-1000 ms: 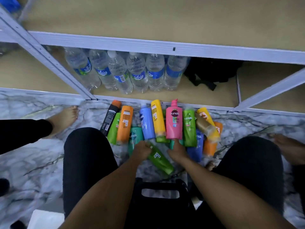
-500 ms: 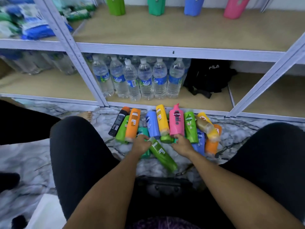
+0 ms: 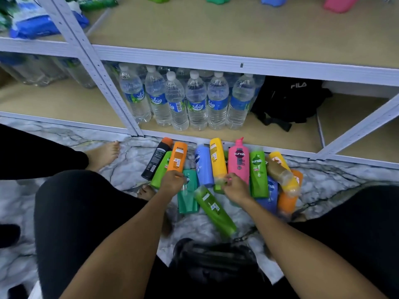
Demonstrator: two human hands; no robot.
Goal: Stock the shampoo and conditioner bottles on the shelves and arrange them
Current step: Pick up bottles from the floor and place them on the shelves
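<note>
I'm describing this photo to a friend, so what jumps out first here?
A bright heap of shampoo bottles lies on the marble floor, with the left hand and right hand reaching into it. Behind, clear water bottles stand on the bottom shelf beside a black bag.

Dim, even indoor light, with soft shadow under the white metal shelf beam (image 3: 237, 65). Wide-angle distortion bends the edges. Slight motion blur smears the lime-green plastic bottle (image 3: 216, 209).

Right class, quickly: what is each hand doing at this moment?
Left hand: fingers curled on the teal bottle.
Right hand: fingers curled at the pink bottle; whether it holds it cannot be told.
</note>
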